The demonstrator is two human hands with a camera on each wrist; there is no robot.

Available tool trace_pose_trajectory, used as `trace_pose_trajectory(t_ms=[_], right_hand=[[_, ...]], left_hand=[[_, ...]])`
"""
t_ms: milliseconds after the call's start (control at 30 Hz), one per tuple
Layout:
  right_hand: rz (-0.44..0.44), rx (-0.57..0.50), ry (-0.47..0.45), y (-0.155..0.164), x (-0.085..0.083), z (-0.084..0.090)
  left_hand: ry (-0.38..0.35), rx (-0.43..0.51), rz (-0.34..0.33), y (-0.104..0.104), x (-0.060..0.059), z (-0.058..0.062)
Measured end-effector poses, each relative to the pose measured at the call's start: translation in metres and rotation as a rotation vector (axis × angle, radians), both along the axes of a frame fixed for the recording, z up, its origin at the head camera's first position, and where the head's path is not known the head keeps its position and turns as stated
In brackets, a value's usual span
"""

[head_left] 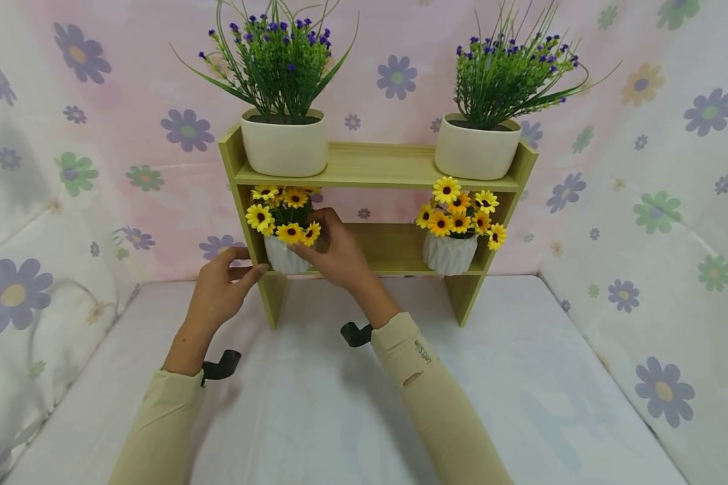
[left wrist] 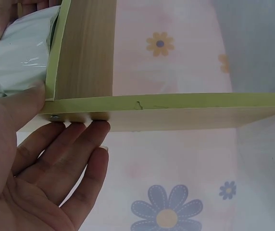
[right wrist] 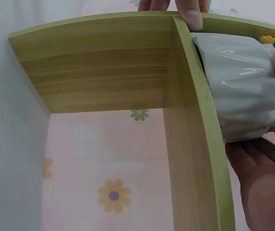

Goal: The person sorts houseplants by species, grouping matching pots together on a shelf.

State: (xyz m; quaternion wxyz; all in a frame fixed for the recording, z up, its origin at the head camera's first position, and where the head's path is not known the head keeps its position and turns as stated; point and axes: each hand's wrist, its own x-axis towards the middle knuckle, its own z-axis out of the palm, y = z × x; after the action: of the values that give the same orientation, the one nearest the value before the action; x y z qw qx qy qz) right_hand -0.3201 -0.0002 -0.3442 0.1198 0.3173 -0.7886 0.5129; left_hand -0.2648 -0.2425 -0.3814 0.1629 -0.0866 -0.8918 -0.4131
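A light wooden two-tier shelf (head_left: pixel 381 164) stands on the white surface. My left hand (head_left: pixel 217 291) grips its left side panel (left wrist: pixel 176 102), the thumb at the front edge and the fingers against the outer face. On the lower board, at the left end, sits a white ribbed pot (head_left: pixel 285 258) with yellow artificial sunflowers (head_left: pixel 290 233). My right hand (head_left: pixel 340 252) holds this pot from its right side, thumb at the front and fingers behind. The right wrist view shows the pot's base (right wrist: pixel 202 53) close against the lower board (right wrist: pixel 195 96).
A matching sunflower pot (head_left: pixel 450 254) stands at the lower board's right end. Two cream planters (head_left: pixel 285 149) (head_left: pixel 477 151) with purple-flowered plants occupy the top board. Flower-print cloth walls (head_left: pixel 394 77) surround the white tabletop (head_left: pixel 303 417) at the back and sides.
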Motion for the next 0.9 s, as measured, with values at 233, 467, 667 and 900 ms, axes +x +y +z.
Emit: trace_pose_trajectory(t_ms=[233,467,667,900], right_hand=[[0.004,-0.049,0.026,0.005,0.007,-0.011],[0.006,-0.04,0.149,0.02,0.018,-0.02],[-0.013,0.029,0.218,0.04,0.032,-0.026],[-0.02,-0.003,0.332,0.075,0.048,-0.038]], left_hand=[[-0.009,0.001,-0.012,0.002,0.002,-0.002],[0.007,-0.027,-0.017,0.002,0.0,-0.004],[0.064,-0.068,-0.021,-0.001,0.004,-0.005],[0.168,-0.102,-0.016,-0.003,0.019,-0.014]])
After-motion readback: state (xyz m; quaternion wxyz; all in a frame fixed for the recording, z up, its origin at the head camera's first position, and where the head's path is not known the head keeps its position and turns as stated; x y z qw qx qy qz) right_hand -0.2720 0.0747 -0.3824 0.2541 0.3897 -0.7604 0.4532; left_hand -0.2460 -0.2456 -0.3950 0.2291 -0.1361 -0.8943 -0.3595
